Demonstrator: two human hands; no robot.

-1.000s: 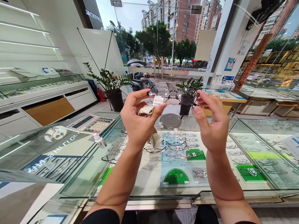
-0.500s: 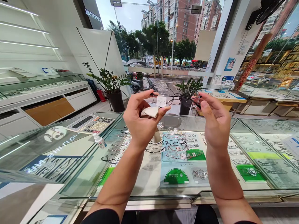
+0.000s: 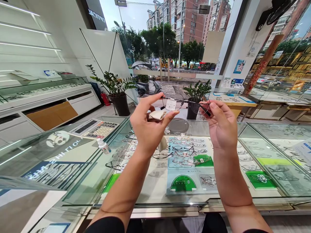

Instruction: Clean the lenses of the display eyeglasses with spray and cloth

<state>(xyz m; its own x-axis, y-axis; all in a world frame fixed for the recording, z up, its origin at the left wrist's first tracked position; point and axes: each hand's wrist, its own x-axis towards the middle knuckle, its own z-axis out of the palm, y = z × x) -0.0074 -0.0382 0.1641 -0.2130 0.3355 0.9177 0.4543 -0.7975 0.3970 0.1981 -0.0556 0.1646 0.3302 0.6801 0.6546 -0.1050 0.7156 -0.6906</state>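
A pair of thin dark-framed eyeglasses [image 3: 182, 101] is held up between my two hands, above the glass display case. My left hand [image 3: 150, 124] is closed, gripping the rim at the left lens, which carries a white label [image 3: 171, 104]. A cream cloth [image 3: 157, 115] is tucked in the same hand, and part of it hangs below the palm. With thumb and fingers, my right hand [image 3: 222, 124] pinches the glasses at the right lens. Rows of eyeglasses [image 3: 182, 148] lie below in the case.
On the glass to the left are a calculator [image 3: 96, 128] and a small white bottle [image 3: 104, 146]. Green display cards [image 3: 183, 183] lie inside the case. Beyond it stand two potted plants [image 3: 119, 103] and a large window; another counter [image 3: 233, 98] is at the right.
The glasses have turned slightly and shifted a little right. My left hand has moved slightly right, and my right hand slightly left. The cloth sits a bit differently in my left hand.
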